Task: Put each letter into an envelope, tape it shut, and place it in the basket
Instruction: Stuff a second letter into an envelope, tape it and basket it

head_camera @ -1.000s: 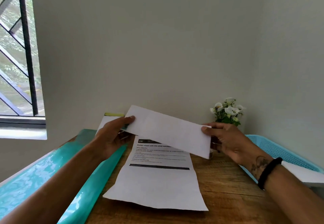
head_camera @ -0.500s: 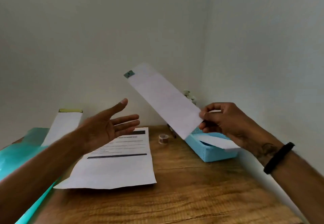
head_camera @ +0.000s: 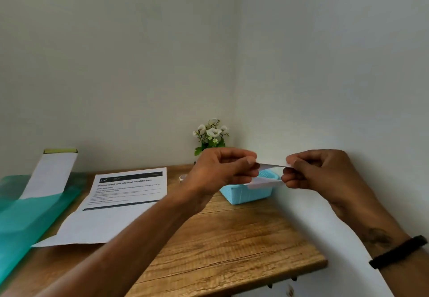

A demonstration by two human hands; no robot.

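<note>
Both hands hold a white envelope [head_camera: 270, 165] edge-on above the blue basket [head_camera: 241, 195], so only a thin sliver of it shows. My left hand [head_camera: 222, 169] pinches its left end and my right hand [head_camera: 318, 171] pinches its right end. Another white envelope [head_camera: 262, 182] lies in the basket, sticking out over its right rim. A printed letter [head_camera: 116, 206] lies flat on the wooden table [head_camera: 227, 245]. A small tape roll [head_camera: 183, 177] peeks out behind my left wrist, mostly hidden.
A teal plastic folder [head_camera: 30, 217] lies at the left with a long white envelope [head_camera: 51, 173] propped on it. A pot of white flowers [head_camera: 211, 134] stands in the back corner. Walls close in behind and on the right.
My left hand, open half a second ago, has come across and taken the envelope's left end. The envelope has dropped from a raised slant to level over the basket. The view has swung right.
</note>
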